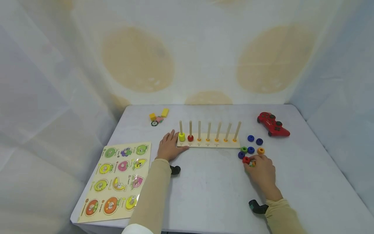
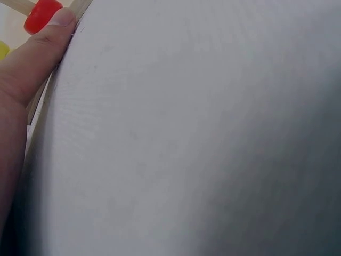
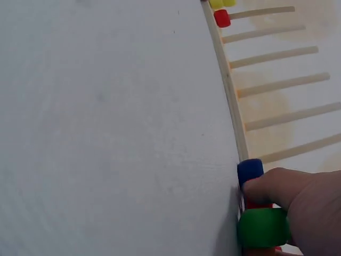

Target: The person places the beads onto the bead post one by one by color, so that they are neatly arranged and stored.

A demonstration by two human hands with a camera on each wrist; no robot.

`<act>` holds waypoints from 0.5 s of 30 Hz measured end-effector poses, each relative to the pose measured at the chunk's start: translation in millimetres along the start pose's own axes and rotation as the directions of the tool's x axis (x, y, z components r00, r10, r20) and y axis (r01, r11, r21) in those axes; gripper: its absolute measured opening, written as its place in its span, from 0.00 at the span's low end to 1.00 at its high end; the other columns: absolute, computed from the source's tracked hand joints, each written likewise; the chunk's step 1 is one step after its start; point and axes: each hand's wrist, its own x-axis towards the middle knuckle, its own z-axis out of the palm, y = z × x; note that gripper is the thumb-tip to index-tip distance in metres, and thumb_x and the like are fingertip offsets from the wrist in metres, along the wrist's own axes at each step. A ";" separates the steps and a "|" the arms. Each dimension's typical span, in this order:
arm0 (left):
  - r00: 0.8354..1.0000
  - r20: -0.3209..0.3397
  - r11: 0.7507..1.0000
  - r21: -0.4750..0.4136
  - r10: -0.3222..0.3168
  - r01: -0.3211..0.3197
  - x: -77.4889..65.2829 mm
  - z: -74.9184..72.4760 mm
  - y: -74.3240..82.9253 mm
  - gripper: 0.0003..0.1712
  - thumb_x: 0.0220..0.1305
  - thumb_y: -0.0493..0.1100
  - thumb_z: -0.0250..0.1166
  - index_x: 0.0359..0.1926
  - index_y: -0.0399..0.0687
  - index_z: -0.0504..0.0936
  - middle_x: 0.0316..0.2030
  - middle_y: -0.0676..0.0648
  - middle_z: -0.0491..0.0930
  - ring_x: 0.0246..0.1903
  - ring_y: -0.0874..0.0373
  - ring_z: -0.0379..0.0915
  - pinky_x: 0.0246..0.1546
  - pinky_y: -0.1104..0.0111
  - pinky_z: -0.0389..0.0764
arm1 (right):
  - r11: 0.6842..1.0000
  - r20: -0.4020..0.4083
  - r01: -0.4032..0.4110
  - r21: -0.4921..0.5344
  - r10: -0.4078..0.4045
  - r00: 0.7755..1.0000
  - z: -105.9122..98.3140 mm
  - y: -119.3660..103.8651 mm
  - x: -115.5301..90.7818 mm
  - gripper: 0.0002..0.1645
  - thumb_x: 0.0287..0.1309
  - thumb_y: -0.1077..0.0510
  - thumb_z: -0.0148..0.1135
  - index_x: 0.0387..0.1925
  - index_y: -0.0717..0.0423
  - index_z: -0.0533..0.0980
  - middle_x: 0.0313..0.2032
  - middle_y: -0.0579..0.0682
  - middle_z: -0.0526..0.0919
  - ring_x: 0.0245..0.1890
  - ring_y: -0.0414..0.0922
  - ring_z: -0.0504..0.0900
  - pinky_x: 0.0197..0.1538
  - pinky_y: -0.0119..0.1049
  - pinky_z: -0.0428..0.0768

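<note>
I pinch a red bead point(image 1: 246, 160) between thumb and fingers of my right hand point(image 1: 261, 173), right of the frame's centre; my fingertips are partly hidden. A blue bead point(image 1: 241, 155) crowds its upper left, with a green bead point(image 1: 243, 149) just above, and my hand partly covers more beads beside it. Another blue bead point(image 1: 250, 150) and an orange bead point(image 1: 261, 150) lie close by; two more blue ones sit above. My left hand point(image 1: 171, 148), fingers spread, rests against the left end of the peg board point(image 1: 212, 143) at mid-frame, thumb along its front edge. Yellow beads point(image 1: 181, 137) fill its first peg's base, one red ring point(image 1: 190, 138) its second. Beyond are a red controller point(image 1: 273, 124), upper right, and a fruit puzzle point(image 1: 112, 175), lower left.
</note>
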 end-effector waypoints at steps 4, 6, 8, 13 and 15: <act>1.000 0.005 1.000 0.012 -0.003 0.003 1.1 2.2 -1.6 0.64 0.51 0.91 0.48 0.80 0.62 0.55 0.83 0.51 0.44 0.81 0.45 0.40 0.79 0.45 0.53 | 0.996 -0.087 -0.062 0.058 0.067 0.994 -3.4 -2.2 0.9 0.28 0.64 0.48 0.65 0.56 0.65 0.78 0.59 0.72 0.76 0.58 0.71 0.72 0.56 0.67 0.71; 1.000 0.005 1.000 0.012 -0.005 0.005 1.4 2.1 -1.9 0.64 0.51 0.91 0.48 0.80 0.63 0.55 0.83 0.51 0.44 0.81 0.45 0.40 0.79 0.45 0.53 | 0.990 -0.166 -0.081 0.115 0.100 0.981 -9.0 -6.1 4.7 0.28 0.65 0.48 0.65 0.56 0.66 0.78 0.60 0.72 0.75 0.60 0.70 0.71 0.59 0.67 0.69; 1.000 0.006 1.000 0.009 -0.007 0.007 1.3 0.9 -1.8 0.63 0.51 0.90 0.49 0.81 0.63 0.55 0.83 0.51 0.44 0.81 0.45 0.40 0.79 0.45 0.53 | 0.981 -0.275 -0.044 0.189 0.095 0.957 -15.4 -14.3 11.8 0.27 0.65 0.50 0.66 0.56 0.66 0.78 0.61 0.71 0.74 0.62 0.69 0.70 0.62 0.66 0.66; 1.000 0.013 1.000 0.011 -0.011 0.011 0.8 -2.6 1.2 0.62 0.53 0.88 0.52 0.81 0.62 0.54 0.83 0.51 0.44 0.81 0.45 0.41 0.79 0.45 0.54 | 0.921 -0.492 0.267 0.282 -0.100 0.865 -29.4 -68.3 37.8 0.22 0.60 0.55 0.72 0.49 0.66 0.79 0.59 0.67 0.76 0.62 0.66 0.69 0.64 0.66 0.61; 1.000 0.017 1.000 0.020 -0.012 0.012 1.4 -1.8 3.2 0.62 0.52 0.89 0.51 0.81 0.62 0.54 0.83 0.51 0.44 0.81 0.45 0.41 0.78 0.45 0.55 | 0.886 -0.512 0.383 0.261 -0.209 0.833 -29.3 -99.5 47.8 0.21 0.59 0.56 0.73 0.46 0.66 0.79 0.59 0.66 0.76 0.63 0.65 0.69 0.64 0.67 0.60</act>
